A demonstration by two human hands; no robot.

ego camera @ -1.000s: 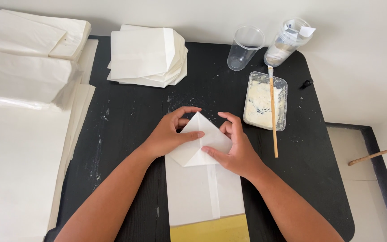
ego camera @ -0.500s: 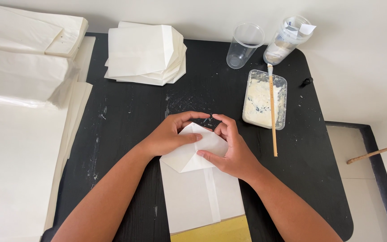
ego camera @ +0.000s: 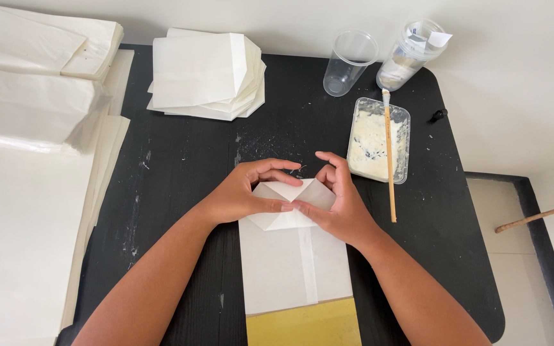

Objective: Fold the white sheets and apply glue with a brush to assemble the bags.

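Left hand (ego camera: pixel 238 195) and right hand (ego camera: pixel 341 205) press flat, fingers extended in no closed grip, on a white paper bag's (ego camera: pixel 293 256) folded end on the black worktop (ego camera: pixel 181 160).

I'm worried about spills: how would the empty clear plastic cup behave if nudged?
The clear plastic cup looks thin-walled and empty, so probably very light. Tall with a narrower base, it would likely tip, then roll across the black table.

White paper bags (ego camera: pixel 206 77) stacked, table's far-left
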